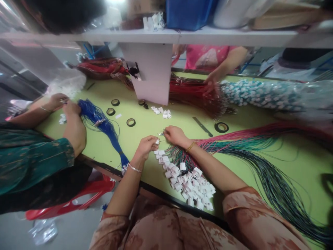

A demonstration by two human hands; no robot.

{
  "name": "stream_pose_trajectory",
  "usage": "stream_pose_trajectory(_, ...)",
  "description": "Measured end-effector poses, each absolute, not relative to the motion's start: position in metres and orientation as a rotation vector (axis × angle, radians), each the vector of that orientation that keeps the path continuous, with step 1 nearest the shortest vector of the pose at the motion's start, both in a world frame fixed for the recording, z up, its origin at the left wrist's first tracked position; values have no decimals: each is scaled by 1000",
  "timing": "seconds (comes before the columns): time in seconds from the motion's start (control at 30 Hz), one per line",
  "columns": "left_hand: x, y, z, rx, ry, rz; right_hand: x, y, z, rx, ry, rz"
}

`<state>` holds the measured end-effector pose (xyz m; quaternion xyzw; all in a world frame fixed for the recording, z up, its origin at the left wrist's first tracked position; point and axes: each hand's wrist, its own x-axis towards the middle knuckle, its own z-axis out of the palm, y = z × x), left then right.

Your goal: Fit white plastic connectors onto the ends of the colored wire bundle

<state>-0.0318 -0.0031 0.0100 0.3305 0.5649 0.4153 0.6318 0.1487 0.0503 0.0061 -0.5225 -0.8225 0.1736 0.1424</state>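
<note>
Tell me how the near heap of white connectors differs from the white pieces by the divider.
The near heap is large; the divider pieces are only a handful. Coloured wires run to the near heap; none show on the divider pieces. The heap lies at the edge of the table, the pieces farther in. Both are white.

Left forearm angles in from the lower left, right forearm from the lower right, and look how close the hands are! Left hand: thumb pressed to curled fingers, a neat pinch. Right hand, a touch farther forward: back turned up, wrist angled inward, fingers bunched together. Near each other, yet apart!
</note>
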Motion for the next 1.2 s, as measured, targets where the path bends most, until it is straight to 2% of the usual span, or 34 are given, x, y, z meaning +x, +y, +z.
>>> stream_pose_trajectory(0.2, -26, -3, 6, 736, 1226, 1091, 157, 48, 2, -1381, -2327, 430)
stream_pose_trajectory(0.53, -20, 3, -7, 554, 913, 1210, 163, 33, 8, -1079, -1974, 836)
stream_pose_trajectory(1.03, -10, -2, -5, 618, 990, 1217, 153, 21, 5, -1179, -2127, 626)
stream_pose_trajectory(1.2, -8, -4, -6, 599, 1067, 1243, 155, 21, 6, -1157, -2173, 653)
